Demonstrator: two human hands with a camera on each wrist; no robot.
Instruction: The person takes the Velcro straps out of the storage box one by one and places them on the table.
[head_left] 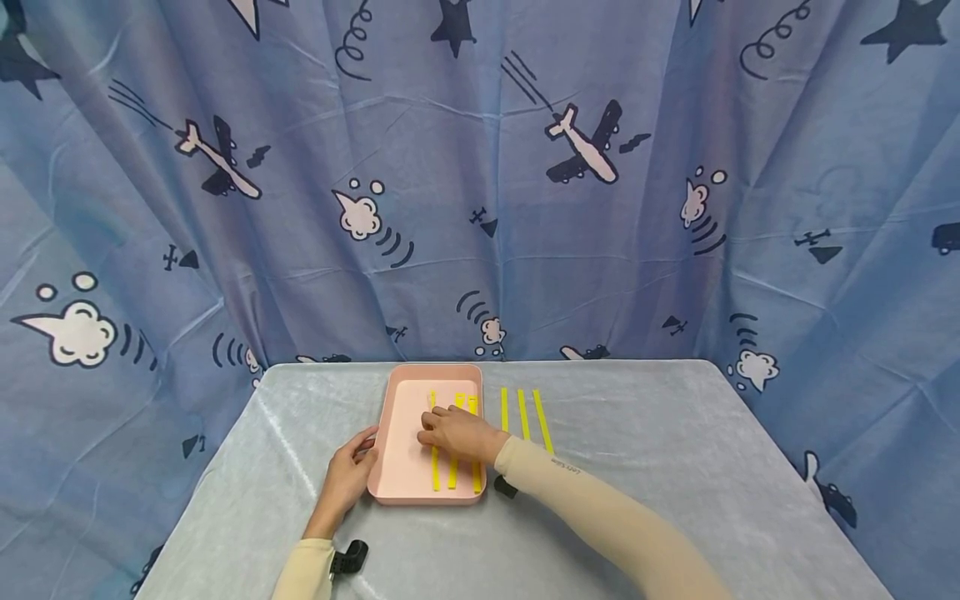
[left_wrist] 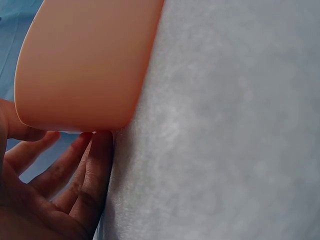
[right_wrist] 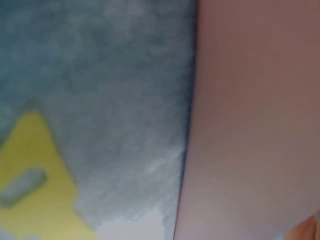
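A: Nearest, the right sleeve (head_left: 600, 508) slants over the surface (head_left: 660, 425). What stands there?

B: A pink tray (head_left: 405, 404), its left wall touched by the left hand (head_left: 345, 477), fingers loosely extended, with no grip evident. Uneven pressure there could slide it.

A: And the right hand (head_left: 461, 435)?

B: Above the tray, fingers curled; whether they pinch anything cannot be told.

A: The smallest parts?

B: Three inner yellow strips (head_left: 435, 473) lie in the tray, partly beneath that hand; three outer yellow strips (head_left: 523, 412) lie beside it, running toward the sleeve. A low palm could skew the former, a dragging cuff the latter.
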